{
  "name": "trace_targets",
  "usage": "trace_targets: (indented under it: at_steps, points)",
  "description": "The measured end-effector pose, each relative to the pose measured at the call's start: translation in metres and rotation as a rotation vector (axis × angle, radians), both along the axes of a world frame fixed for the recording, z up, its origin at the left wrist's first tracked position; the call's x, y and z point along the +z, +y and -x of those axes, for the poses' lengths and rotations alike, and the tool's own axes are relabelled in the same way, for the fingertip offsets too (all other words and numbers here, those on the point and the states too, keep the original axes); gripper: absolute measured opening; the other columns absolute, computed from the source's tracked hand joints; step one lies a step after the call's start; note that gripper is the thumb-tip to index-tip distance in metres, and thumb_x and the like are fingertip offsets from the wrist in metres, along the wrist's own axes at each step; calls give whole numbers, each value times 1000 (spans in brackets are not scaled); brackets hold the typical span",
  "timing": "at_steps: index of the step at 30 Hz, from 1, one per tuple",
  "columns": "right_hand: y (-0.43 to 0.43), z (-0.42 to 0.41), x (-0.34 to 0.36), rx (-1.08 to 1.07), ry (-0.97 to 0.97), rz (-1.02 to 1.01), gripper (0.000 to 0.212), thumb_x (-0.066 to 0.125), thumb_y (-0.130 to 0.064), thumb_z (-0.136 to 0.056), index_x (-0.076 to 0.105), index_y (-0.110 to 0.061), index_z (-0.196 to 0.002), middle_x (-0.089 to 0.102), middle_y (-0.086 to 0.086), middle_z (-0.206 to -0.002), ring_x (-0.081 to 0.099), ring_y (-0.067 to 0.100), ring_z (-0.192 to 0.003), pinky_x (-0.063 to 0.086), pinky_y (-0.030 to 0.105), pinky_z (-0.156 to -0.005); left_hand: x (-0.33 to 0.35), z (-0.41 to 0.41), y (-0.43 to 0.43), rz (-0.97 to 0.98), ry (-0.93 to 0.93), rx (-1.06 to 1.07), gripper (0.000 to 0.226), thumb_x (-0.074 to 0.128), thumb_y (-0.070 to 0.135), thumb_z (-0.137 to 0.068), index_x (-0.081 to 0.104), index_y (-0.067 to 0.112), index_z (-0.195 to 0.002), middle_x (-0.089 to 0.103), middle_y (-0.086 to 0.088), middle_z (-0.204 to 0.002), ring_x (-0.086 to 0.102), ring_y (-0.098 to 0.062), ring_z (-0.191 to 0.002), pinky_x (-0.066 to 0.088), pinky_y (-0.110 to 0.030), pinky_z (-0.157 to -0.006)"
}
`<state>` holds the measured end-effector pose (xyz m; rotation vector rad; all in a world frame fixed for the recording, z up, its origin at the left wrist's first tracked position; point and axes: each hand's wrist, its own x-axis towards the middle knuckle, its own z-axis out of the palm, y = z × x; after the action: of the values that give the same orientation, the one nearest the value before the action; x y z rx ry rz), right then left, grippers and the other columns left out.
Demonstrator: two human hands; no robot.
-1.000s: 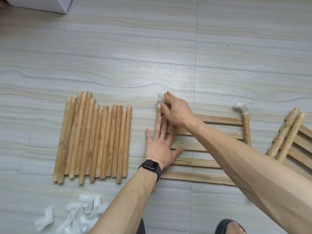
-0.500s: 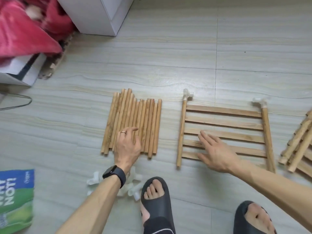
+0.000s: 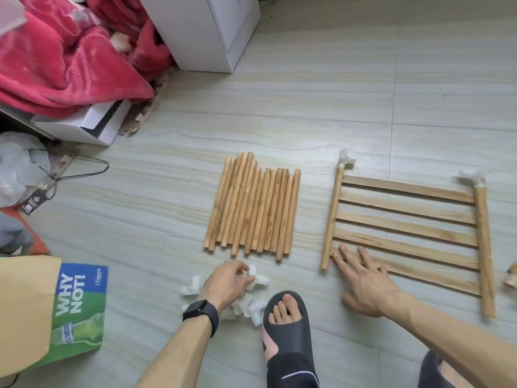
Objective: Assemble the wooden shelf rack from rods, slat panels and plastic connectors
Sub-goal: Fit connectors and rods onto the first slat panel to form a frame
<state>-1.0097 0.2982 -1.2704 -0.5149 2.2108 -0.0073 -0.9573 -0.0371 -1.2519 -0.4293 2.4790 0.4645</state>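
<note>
Bright, evenly lit, soft faint shadows on the floor (image 3: 307, 107); bowed at edges, slightly motion-blurred at right.

"WHY NOT!" and perhaps "TUBORG" on the green-blue carton (image 3: 78, 309)

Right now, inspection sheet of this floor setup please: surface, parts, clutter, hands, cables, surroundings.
Surface: pale tiled floor, parts laid flat on it.
Job's things: row of rods; slat panel with fitted connectors on its two far corners; connector pile near the feet.
Clutter: red blanket, white box, plastic bag, green carton, all at left.
Hands: left hand pinches a connector at the pile; right hand flat, fingers on the panel's near slat.
Cables: nothing seen; only a wire hanger.
Surroundings: white cabinet behind; slippered foot beside the pile.
</note>
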Motion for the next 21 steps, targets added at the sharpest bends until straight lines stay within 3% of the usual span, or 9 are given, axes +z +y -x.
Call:
trace_targets:
  at_steps: [3,6,9,13,15,18,21]
  points:
    - [-1,1,-1,-7,-1,5,95,46,-52,-98,-23,-28,-158,-32,-7,-164,-20,36,-153,18,64,-119,5,13,-10,-4,-70,-85,37,72,45,-89,66,30,-122,66,10,-115,63,-10,-99,53,-29,-89]
    - [-1,0,-4,-12,0,11,93,45,-52,-97,-21,-28,-158,-31,-7,-164,-20,36,-153,17,64,-119,8,22,-16,21,-133,-136,35,71,23,-89,66,28,-123,70,8,-112,64,-10,-100,54,-27,-90]
    - [-1,3,-3,-43,-14,25,90,43,-53,-98,-17,-29,-160,-28,-7,-166,-19,35,-154,16,65,-119,23,39,-18,-79,-158,-20,38,68,9,-83,68,26,-117,71,11,-94,66,-4,-90,54,-22,-81]
    - [-4,8,11,-125,107,137,81,38,-62,-98,5,-25,-163,-9,-3,-170,-11,33,-156,12,62,-121,61,74,-11,-385,-104,263,33,78,9,-83,69,21,-113,76,4,-92,73,-12,-84,56,-20,-67]
    - [-9,8,23,-271,221,359,82,39,-73,-91,25,-28,-159,22,-2,-167,14,24,-155,19,47,-124,74,85,10,-670,-106,477,36,80,9,-83,68,19,-116,79,-3,-97,76,-22,-87,60,-26,-68]
    - [-16,3,39,-670,1,720,85,56,-84,-74,44,-42,-147,57,-15,-138,57,2,-124,48,30,-106,65,88,58,-914,-173,645,41,80,5,-83,65,13,-120,77,-11,-102,76,-30,-91,60,-33,-78]
    - [-19,-4,39,-832,-105,797,49,69,-62,-84,56,-48,-129,68,-15,-115,71,0,-91,57,26,-83,42,80,112,-970,-267,674,34,77,6,-86,66,9,-118,76,-15,-105,75,-27,-83,58,-29,-73]
